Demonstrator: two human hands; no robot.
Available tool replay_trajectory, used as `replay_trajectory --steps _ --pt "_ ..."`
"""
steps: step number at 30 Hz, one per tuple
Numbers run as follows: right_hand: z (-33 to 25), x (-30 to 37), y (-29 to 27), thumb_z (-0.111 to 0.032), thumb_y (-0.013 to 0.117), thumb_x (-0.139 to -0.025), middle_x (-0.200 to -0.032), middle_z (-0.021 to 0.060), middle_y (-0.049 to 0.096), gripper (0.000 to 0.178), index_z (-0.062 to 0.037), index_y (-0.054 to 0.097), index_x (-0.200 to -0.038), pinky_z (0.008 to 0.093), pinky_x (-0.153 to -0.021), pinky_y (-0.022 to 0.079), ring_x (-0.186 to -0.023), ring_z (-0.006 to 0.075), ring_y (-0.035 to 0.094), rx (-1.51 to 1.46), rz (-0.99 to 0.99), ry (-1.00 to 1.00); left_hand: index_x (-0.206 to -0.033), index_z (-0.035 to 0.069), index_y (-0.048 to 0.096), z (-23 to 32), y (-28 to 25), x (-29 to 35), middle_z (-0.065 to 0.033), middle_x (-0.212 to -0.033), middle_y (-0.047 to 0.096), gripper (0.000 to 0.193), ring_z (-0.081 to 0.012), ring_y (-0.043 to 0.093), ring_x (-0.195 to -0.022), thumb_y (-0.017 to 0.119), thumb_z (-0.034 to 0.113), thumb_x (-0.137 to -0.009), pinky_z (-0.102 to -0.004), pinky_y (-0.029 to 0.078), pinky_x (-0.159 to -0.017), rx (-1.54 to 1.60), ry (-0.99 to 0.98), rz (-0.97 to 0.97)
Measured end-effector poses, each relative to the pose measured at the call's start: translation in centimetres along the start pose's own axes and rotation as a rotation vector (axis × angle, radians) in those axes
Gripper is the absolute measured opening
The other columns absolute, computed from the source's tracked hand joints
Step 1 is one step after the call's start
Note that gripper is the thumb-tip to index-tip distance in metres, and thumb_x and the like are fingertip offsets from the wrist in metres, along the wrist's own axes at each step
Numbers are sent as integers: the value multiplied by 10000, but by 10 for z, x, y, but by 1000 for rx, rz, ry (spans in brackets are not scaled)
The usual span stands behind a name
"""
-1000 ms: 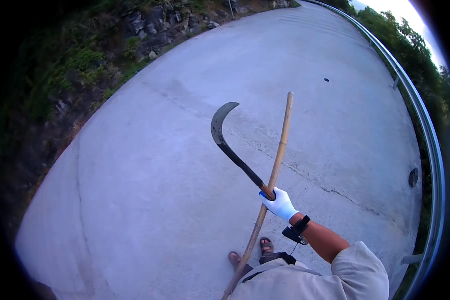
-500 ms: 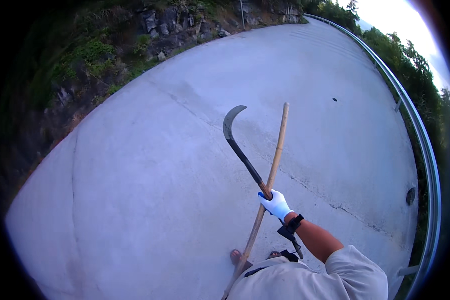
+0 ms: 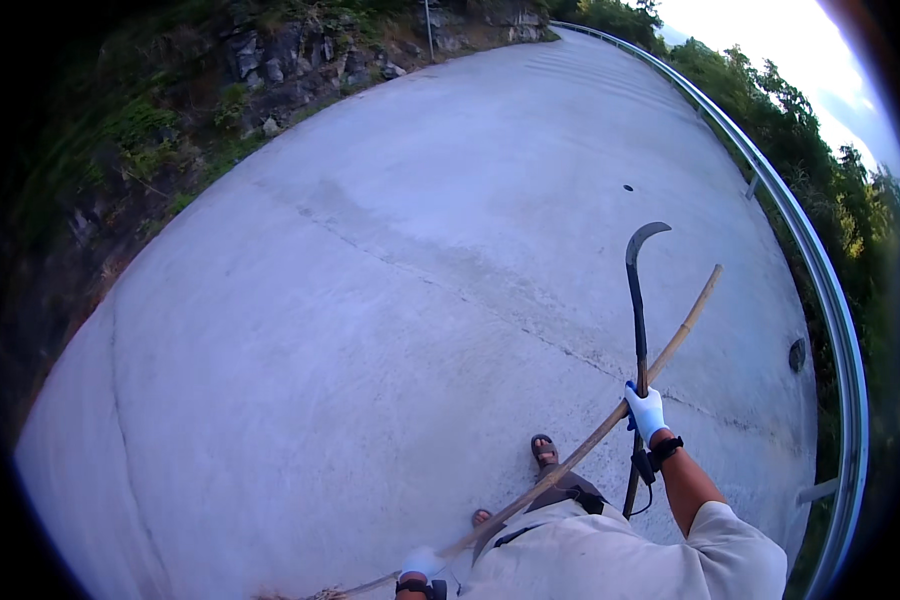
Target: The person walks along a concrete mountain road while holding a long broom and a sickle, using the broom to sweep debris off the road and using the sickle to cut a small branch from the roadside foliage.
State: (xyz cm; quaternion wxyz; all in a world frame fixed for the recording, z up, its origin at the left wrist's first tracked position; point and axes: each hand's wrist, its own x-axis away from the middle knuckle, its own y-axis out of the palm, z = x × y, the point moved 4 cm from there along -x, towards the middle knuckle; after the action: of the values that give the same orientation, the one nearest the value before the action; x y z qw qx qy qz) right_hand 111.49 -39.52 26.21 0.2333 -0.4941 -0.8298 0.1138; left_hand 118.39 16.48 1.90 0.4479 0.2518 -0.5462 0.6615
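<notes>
My right hand (image 3: 646, 412), in a white glove with blue on the fingers, is closed round a long-handled sickle (image 3: 638, 325) and a bamboo pole (image 3: 592, 440), which cross in its grip. The sickle's hooked blade points up and curves to the right. From the upper right, the pole slants down across my body to the lower left, where thin twig-like strands (image 3: 325, 594) show at the picture's edge. My left hand (image 3: 425, 562), also white-gloved, is beside the pole's lower part; its fingers are blurred, so I cannot tell whether it grips.
I stand on a pale concrete road (image 3: 300, 330) with cracks running across it. A metal guardrail (image 3: 815, 250) curves along the right side, trees beyond it. A rocky, overgrown bank (image 3: 260, 60) borders the left. A dark round patch (image 3: 797, 355) lies near the rail.
My right hand has moved right with the sickle and the pole, and both have tilted further right. My left hand has come into view at the bottom. My feet have shifted.
</notes>
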Motion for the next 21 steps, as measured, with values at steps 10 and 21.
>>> replay_trajectory --steps 10,21 --pt "46 -45 0 -351 669 -887 -594 46 508 332 -53 543 -813 305 -337 434 -403 155 498 -135 87 129 -1055 184 721 39 -103 -18 -142 -1079 687 499 -353 643 -1012 642 580 -763 -413 512 -876 -157 -89 12" --pt "-20 -172 103 -297 697 -875 -594 19 511 312 -63 509 -792 282 -373 417 -414 116 491 -133 -175 83 -970 62 741 58 -85 -27 -220 -837 705 371 -273 720 -842 658 381 -799 -417 546 -668 70 -227 -27"
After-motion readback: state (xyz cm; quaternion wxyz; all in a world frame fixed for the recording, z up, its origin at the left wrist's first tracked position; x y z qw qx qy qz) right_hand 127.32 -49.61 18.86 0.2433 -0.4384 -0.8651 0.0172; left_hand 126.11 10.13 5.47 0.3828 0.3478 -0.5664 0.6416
